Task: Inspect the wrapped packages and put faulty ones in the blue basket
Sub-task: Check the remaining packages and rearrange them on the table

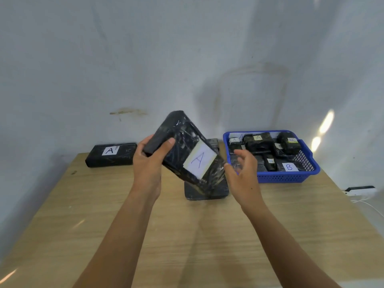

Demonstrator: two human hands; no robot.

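Gripping the black wrapped package (188, 150) by its upper end, your left hand (148, 161) has thumb on the front and fingers curled behind, holding it tilted in the air above the wooden table (124, 215). It's a long dark block under shiny, wrinkled plastic film, with a white label (199, 161) marked A facing you. Your right hand (242, 169) is spread wide, fingers loose, just beside the lower corner; the blur hides whether it touches, and it grips nothing. Two more packages lie on the table: one with an A label (111, 154) at the far left edge, one flat below the held one (207, 192). The blue basket (291, 177) sits right, holding several smaller bundles, most marked A, one label reading B (289, 167); their exact number can't be made out
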